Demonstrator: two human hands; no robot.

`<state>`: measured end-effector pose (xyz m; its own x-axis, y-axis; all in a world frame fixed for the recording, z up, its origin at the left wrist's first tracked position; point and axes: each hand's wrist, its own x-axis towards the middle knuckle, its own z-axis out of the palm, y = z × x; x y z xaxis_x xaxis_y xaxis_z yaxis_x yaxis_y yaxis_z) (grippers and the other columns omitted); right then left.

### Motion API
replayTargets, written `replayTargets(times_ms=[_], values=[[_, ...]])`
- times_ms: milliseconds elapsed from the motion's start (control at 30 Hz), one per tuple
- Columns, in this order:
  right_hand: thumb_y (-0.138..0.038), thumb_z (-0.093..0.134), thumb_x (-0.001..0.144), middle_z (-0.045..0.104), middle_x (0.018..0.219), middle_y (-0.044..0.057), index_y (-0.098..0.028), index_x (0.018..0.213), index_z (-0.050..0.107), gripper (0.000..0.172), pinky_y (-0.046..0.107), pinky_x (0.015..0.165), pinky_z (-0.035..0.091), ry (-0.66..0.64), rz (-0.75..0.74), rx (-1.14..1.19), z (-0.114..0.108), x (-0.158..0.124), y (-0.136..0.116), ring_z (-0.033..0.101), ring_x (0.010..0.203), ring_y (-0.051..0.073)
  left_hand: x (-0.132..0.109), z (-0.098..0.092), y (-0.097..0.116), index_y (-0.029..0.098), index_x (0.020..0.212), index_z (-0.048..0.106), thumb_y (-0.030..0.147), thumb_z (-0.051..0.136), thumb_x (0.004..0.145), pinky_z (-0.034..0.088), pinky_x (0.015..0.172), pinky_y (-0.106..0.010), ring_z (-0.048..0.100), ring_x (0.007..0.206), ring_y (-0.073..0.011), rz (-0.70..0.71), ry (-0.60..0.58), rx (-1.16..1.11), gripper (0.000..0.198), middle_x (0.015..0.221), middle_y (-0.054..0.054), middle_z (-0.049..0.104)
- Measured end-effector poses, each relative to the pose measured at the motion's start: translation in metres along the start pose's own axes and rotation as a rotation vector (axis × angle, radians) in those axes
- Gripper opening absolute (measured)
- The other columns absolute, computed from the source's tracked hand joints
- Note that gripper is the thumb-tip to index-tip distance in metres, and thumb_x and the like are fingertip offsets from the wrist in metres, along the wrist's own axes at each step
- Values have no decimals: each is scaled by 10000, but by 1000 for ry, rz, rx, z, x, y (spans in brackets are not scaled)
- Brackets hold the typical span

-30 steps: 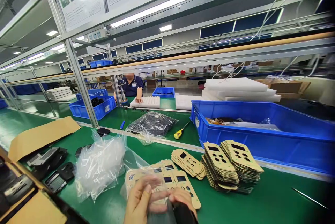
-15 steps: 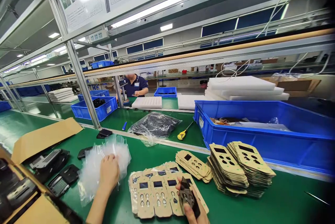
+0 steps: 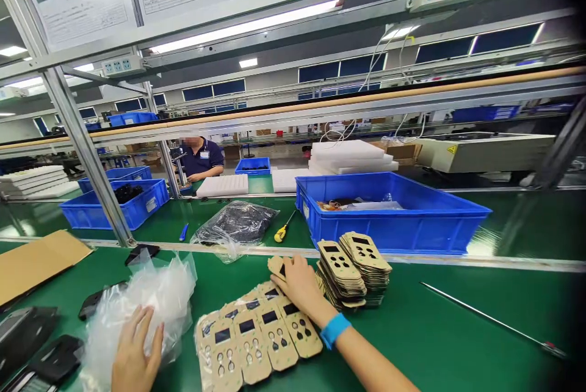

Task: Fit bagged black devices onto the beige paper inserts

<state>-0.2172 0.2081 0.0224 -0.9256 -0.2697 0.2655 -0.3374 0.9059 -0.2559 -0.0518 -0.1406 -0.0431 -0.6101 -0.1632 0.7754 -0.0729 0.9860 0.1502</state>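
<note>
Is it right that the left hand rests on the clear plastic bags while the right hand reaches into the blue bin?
The head view shows the right hand on a low stack of tan keypad panels in front of the blue bin, not inside it. The left hand does rest on the clear plastic bags.

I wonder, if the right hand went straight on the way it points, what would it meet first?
Likely the small pile of tan cards at the right hand's fingertips; beyond that, the bag of dark parts, though depth is unclear.
</note>
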Motion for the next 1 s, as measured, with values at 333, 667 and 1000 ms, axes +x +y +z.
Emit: replayTargets(times_ms=[333, 667, 1000], values=[[-240, 540, 931, 609, 1097, 165, -106, 1119, 626, 247, 344, 847, 463, -173, -61, -73, -4, -47, 1, 583, 1039, 292, -11, -46, 34, 121, 1198, 557, 350, 494, 912, 427, 930, -522, 561, 1045, -354, -47, 163, 222, 372, 1105, -177, 628], [-328, 551, 870, 600, 1046, 237, -65, 1137, 555, 374, 388, 586, 445, -247, 71, 116, 5, -78, 10, 652, 786, 380, 83, -29, 32, 158, 1039, 685, 423, 296, 949, 332, 971, -555, 523, 1102, -370, -162, -389, 348, 480, 1094, -158, 671], [-526, 404, 789, 563, 653, 3, -189, 1012, 464, 409, 331, 604, 439, -204, 108, 1010, 17, -77, 25, 576, 630, 223, 75, -64, -2, 168, 1302, 540, 480, 458, 823, 344, 1088, -465, 410, 1328, -287, -126, -749, 97, 578, 1402, -109, 489]])
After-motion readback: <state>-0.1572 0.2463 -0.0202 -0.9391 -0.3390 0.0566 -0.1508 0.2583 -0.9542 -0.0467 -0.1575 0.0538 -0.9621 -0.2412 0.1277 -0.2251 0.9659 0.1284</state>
